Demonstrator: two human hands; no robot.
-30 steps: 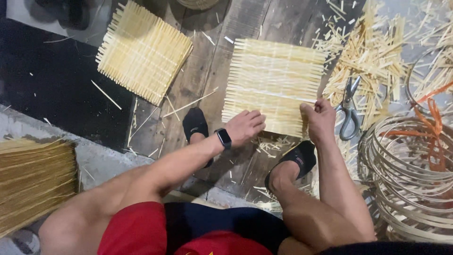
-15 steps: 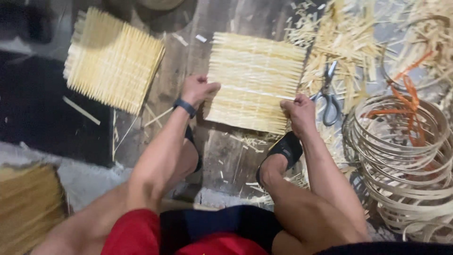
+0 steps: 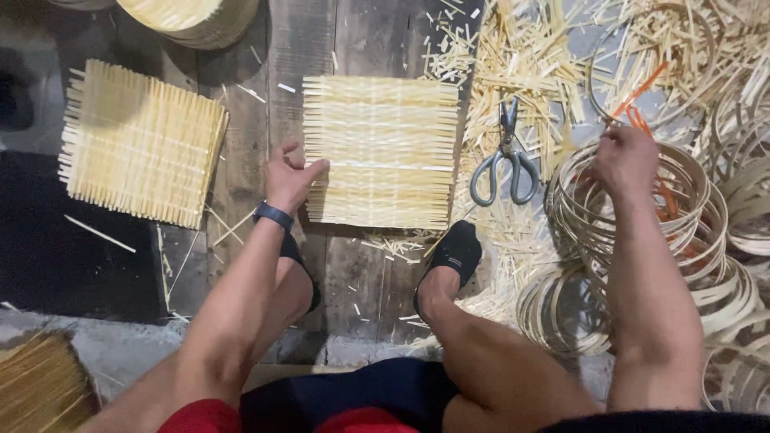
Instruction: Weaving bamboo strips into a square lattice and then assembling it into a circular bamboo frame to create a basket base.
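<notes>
Fingertips of the right hand (image 3: 626, 160) are hidden among stacked bamboo hoops (image 3: 642, 232); its grip is closed, apparently on an orange strip (image 3: 642, 120), though the contact cannot be confirmed. Left hand (image 3: 290, 175) rests half open, fingers touching the left edge of a woven bamboo mat (image 3: 378, 152). Scissors (image 3: 505, 156) lie between both hands. Second mat (image 3: 140, 143) lies left of the left hand on the plank floor (image 3: 249, 176).
</notes>
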